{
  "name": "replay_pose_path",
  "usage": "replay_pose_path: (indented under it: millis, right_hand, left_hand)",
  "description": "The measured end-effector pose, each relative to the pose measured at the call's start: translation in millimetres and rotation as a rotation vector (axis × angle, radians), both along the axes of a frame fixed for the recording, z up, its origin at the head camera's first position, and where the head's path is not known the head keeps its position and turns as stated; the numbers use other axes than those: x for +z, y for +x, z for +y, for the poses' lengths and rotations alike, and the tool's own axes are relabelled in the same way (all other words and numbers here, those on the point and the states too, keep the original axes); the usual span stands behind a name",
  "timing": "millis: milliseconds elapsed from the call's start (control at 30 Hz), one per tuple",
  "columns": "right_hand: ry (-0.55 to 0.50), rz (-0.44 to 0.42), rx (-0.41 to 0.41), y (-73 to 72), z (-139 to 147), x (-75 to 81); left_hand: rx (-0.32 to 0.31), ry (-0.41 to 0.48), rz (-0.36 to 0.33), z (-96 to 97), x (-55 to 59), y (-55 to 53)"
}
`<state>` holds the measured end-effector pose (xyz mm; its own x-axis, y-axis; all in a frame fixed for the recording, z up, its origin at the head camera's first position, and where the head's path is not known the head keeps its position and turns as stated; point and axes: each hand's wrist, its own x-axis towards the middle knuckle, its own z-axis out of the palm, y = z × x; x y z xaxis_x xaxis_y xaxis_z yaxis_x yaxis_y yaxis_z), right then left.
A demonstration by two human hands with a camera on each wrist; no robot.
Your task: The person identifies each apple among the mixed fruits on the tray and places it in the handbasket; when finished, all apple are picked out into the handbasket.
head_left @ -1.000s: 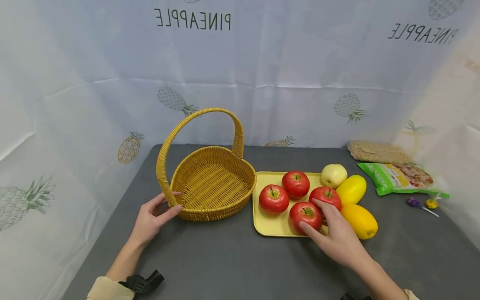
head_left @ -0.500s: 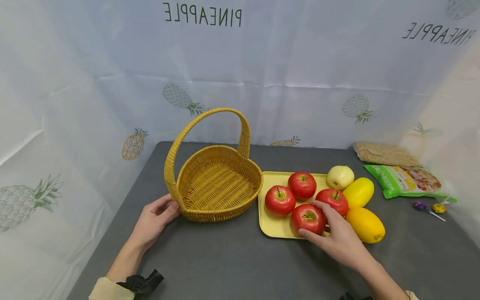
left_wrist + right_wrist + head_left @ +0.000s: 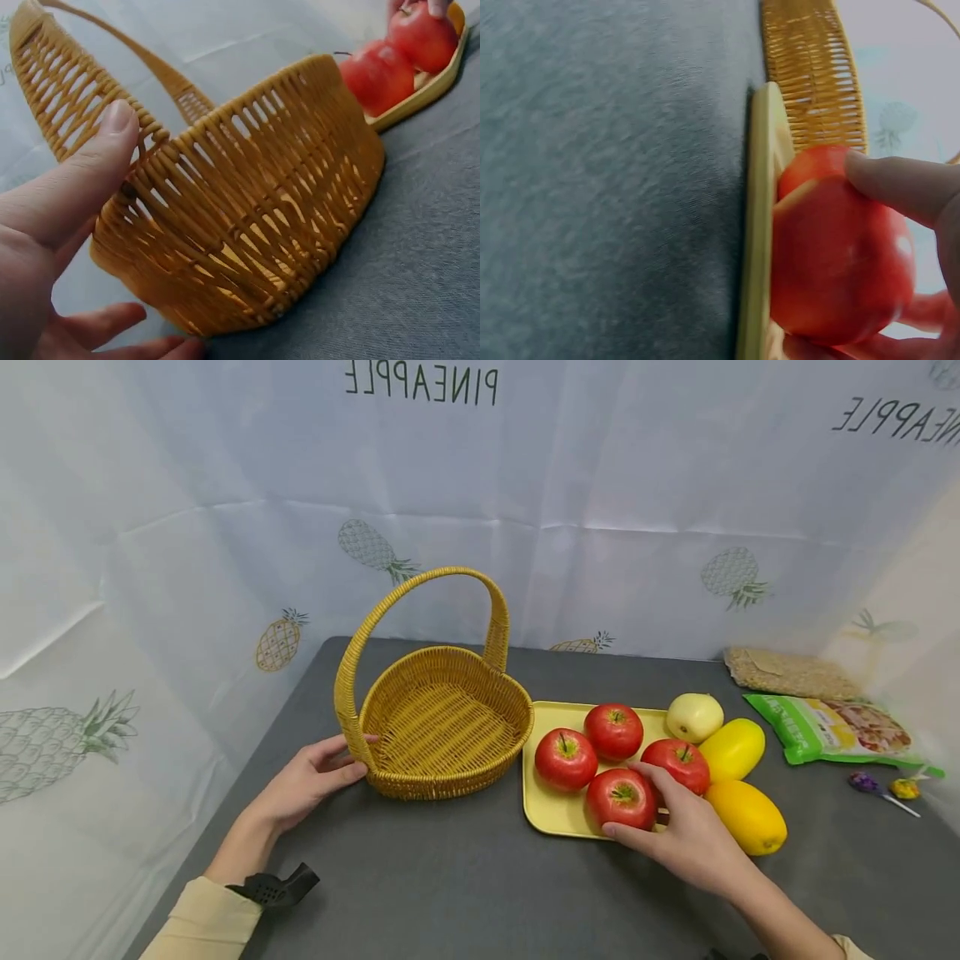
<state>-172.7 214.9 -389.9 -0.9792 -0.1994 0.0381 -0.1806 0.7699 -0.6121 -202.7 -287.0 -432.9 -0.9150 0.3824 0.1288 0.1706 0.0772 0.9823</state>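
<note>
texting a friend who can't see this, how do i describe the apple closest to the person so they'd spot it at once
On the dark table, right of the woven basket, lies a yellow tray. The apple to find sits near the tray's front edge. Unlike the three other red apples behind it, it is held in the right grip.

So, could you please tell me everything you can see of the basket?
The basket is golden-brown and looks woven from wicker or something similar, with gaps between its side strands and one tall arched handle. It stands upright on the dark table, with no fruit inside. The left hand holds it near one foot of the handle. In the head view it sits just left of the yellow tray.
</note>
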Motion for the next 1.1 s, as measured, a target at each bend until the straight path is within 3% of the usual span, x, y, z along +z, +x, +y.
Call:
replay_pose_path:
  millis: [167, 467, 833, 967, 1100]
  right_hand:
    - [-0.054, -0.020, -0.024, 1.4, 0.2, 10.7]
    - [-0.324, -0.117, -0.004, -5.2, -14.8, 44.0]
    - [-0.400, -0.267, 0.160, -36.9, -62.0, 74.2]
    - [-0.386, -0.273, 0.159, -52.2, -77.8, 84.7]
    - [-0.341, -0.281, 0.155, -63.5, -88.8, 85.7]
  left_hand:
    - [-0.028, 0.073, 0.017, -2.4, -3.4, -0.3]
    - [-0.030, 0.193, 0.038, 2.9, -10.5, 3.2]
    - [-0.020, 0.236, -0.039, 13.4, -20.9, 0.8]
    - [-0.015, 0.250, -0.052, 11.9, -16.6, -0.3]
    - [-0.001, 0.257, -0.050, 10.5, -14.1, -0.2]
